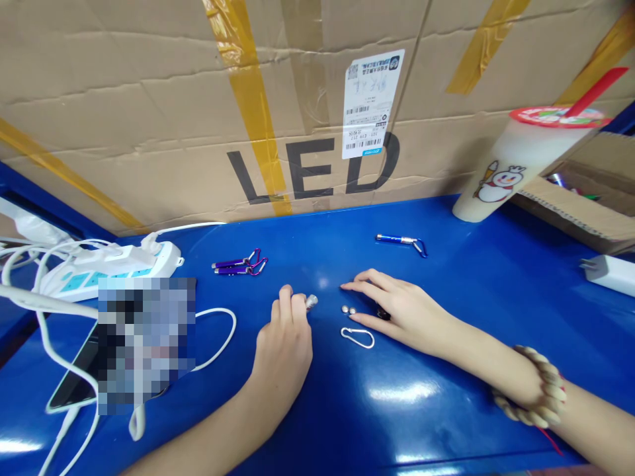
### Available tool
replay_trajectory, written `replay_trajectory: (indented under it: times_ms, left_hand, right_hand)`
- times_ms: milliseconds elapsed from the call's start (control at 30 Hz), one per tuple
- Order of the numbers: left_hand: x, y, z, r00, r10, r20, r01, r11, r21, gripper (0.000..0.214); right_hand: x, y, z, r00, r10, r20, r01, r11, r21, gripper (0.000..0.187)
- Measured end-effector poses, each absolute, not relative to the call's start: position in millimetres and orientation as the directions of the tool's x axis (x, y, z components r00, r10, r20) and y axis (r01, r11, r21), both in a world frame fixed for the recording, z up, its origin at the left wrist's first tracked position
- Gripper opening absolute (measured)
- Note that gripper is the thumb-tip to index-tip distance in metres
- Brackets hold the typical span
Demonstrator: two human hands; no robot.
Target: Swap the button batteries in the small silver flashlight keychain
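Observation:
My left hand (285,330) is closed, its fingers curled around a small silver metal tube (311,302) whose end pokes out past the fingertips. To the right, my right hand (397,304) rests low over the blue surface, fingers stretched out and apart. By its thumb tip lie two small round silver button cells (345,309). A silver carabiner (357,338) lies just in front of them. Something small and dark (383,313) shows under the right palm; I cannot make it out. Beyond the hands are a blue penlight (397,239) with a clip and two purple penlights (233,270) with clips.
A white power strip (163,261) with tangled cables and a phone (74,377) occupy the left, partly behind a blurred patch. A large cardboard box (173,132) walls off the back. At right stand a drink cup (526,158), a white charger (610,274) and an open carton (560,211).

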State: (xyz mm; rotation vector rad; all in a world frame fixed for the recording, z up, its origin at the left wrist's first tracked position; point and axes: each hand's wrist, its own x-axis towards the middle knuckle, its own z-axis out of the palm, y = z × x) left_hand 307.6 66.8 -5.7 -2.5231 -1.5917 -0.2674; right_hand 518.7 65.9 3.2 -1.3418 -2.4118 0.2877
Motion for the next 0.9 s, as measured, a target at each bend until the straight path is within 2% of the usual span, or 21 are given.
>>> replay_trajectory:
  times_ms: [67,167,267,333,467,633,800,900]
  left_hand:
    - [308,68,-6,0.443,0.859,0.258,0.873,-0.479,0.093,0.023]
    - [310,69,-4,0.437,0.855,0.279,0.768,-0.516,0.379,0.019]
    - [312,69,1,0.391,0.901,0.190,0.580,-0.401,0.709,0.021]
    - [314,69,4,0.357,0.926,0.126,0.453,-0.290,0.843,0.021]
    - [314,70,7,0.272,0.960,0.074,0.359,-0.172,0.917,0.016]
    - [313,73,8,0.233,0.972,0.028,0.291,-0.097,0.952,0.011]
    - [310,71,10,0.335,0.937,0.094,0.255,-0.187,0.949,0.015]
    - [309,69,11,0.381,0.914,0.142,0.240,-0.246,0.939,0.025]
  right_hand:
    - [519,66,3,-0.481,0.850,0.212,0.773,0.526,-0.354,0.037]
    - [519,66,3,-0.481,0.850,0.216,0.769,0.527,-0.363,0.038]
    - [519,65,3,-0.482,0.847,0.224,0.766,0.532,-0.361,0.038]
    - [519,65,3,-0.485,0.845,0.223,0.766,0.534,-0.358,0.038]
    - [519,66,3,-0.484,0.848,0.216,0.770,0.530,-0.356,0.037]
    - [513,61,5,-0.536,0.801,0.266,0.724,0.598,-0.345,0.026]
    - [497,49,6,-0.668,0.681,0.299,0.593,0.730,-0.339,0.026]
    - [492,45,4,-0.689,0.665,0.288,0.584,0.745,-0.322,0.022]
